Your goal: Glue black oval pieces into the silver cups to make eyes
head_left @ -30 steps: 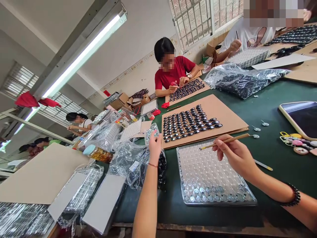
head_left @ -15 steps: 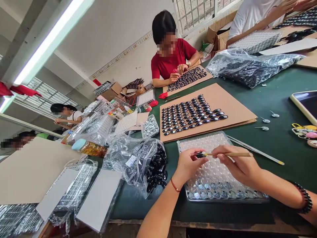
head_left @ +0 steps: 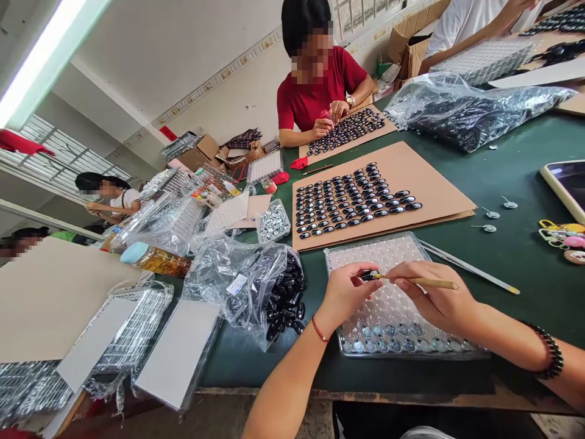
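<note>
Between the fingertips of my left hand (head_left: pixel 346 291) is a small glossy black oval piece (head_left: pixel 368 275) with a pale round part at its right end. My right hand (head_left: pixel 434 294) grips a thin wooden stick (head_left: pixel 432 282), and its yellowish tip touches or nearly touches the black piece. Below both hands lies a clear plastic tray (head_left: pixel 365 335) with round pockets; its near rows hold silvery round discs. Beyond it, a brown cardboard sheet (head_left: pixel 436 189) carries rows of shiny black ovals (head_left: pixel 354 204).
Left of the tray a clear bag (head_left: pixel 228 277) spills black pieces (head_left: pixel 286 299). A tub of small metal parts (head_left: pixel 273 222) and a blue-lidded jar (head_left: pixel 158 259) stand nearby. On the right are a white stick (head_left: pixel 470 267), loose discs (head_left: pixel 490 228) and a phone (head_left: pixel 567 189). A co-worker in red (head_left: pixel 326 91) sits opposite.
The view has shifted slightly, so the table contents sit higher and a little left. Both hands keep their grips, with the stick's tip still at the black piece.
</note>
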`<state>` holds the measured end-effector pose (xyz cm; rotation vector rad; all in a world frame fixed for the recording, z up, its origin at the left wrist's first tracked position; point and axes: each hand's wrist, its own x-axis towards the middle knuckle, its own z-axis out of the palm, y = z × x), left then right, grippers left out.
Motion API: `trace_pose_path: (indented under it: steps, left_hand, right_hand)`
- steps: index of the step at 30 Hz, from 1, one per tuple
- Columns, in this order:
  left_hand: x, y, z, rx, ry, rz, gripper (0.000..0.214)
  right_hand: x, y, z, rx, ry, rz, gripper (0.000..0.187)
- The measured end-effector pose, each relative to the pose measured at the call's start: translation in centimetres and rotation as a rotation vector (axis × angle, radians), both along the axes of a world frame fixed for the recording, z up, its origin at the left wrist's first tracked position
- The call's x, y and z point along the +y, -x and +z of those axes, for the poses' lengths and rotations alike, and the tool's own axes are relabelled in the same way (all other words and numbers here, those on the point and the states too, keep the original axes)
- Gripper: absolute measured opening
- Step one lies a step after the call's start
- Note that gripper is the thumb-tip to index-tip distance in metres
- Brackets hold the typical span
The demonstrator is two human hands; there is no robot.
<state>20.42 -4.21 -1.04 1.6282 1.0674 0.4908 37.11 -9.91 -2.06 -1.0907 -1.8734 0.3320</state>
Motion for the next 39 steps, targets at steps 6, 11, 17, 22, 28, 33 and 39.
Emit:
trace_pose_path:
  steps: [6, 11, 17, 22, 28, 33, 39]
  left_hand:
    - [0.0, 0.1, 0.2, -0.015, 0.021, -0.014, 0.036]
    - [0.0, -0.1, 0.8, -0.059, 0.08, -0.009, 0.031]
    - [-0.7, -0.7, 0.3, -0.108, 0.063, 0.055, 0.022]
    - [-1.0, -1.0, -0.1, -0.182, 0.115, 0.072, 0.02]
    - [-1.0, -1.1, 0.1, -0.306, 0.233, 0.101, 0.025]
    - [1.2, 1.1, 2.3, -0.543, 0.519, 0.166, 0.018]
    - [3.8, 2.9, 3.3, -1.018, 0.873, 0.715, 0.011]
  right_hand:
    - [0.3, 0.1, -0.2, 0.0, -0.021, 0.005, 0.017]
    - [0.1, 0.4, -0.3, -0.018, -0.053, 0.004, 0.016]
    - [1.0, 0.5, -0.2, 0.354, 0.267, 0.035, 0.033]
    - [2.0, 0.2, 0.2, 0.56, 0.539, -0.002, 0.032]
    - [1.7, 1.0, 0.0, 0.225, 0.511, -0.057, 0.014]
    - [5.1, -2.8, 0.8, 0.278, 0.549, -0.072, 0.016]
    - [15.0, -11.7, 0.4, -0.09, 0.374, -0.61, 0.01]
